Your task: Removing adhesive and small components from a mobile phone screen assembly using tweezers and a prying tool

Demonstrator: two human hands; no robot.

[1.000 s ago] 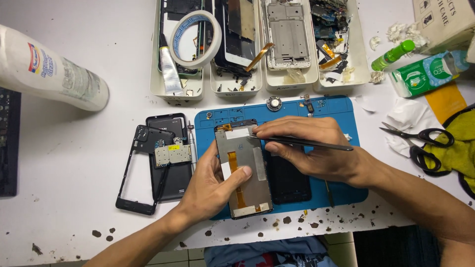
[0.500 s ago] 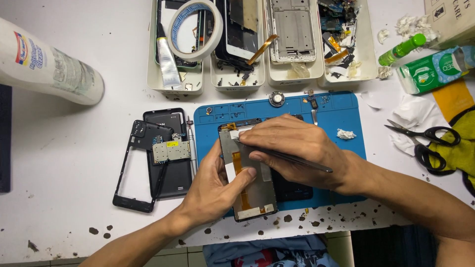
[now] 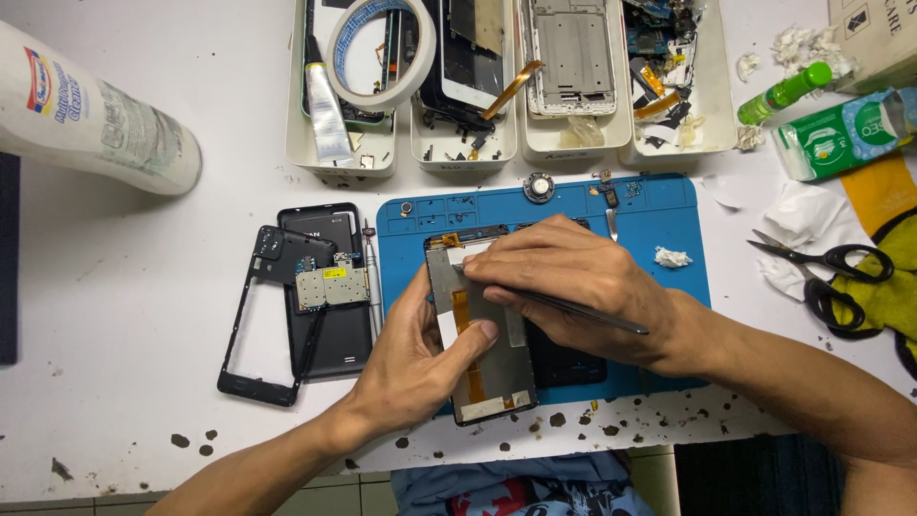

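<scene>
Work mat (image 3: 669,205) at table (image 3: 115,287) centre. Screen panel (image 3: 478,368) on mat, left hand (image 3: 420,358) at its left edge, right hand (image 3: 573,287) over its top. Phone frame (image 3: 250,330), back cover (image 3: 330,334) left of mat. Four trays (image 3: 339,158) behind mat. Scissors (image 3: 826,277) right; bottle (image 3: 91,115) far left.

I'm seeing a white spray can (image 3: 91,119) with a colourful label lying far left, a green wipes packet (image 3: 841,134) lying far right, a cardboard box (image 3: 874,38) sitting above it.
</scene>
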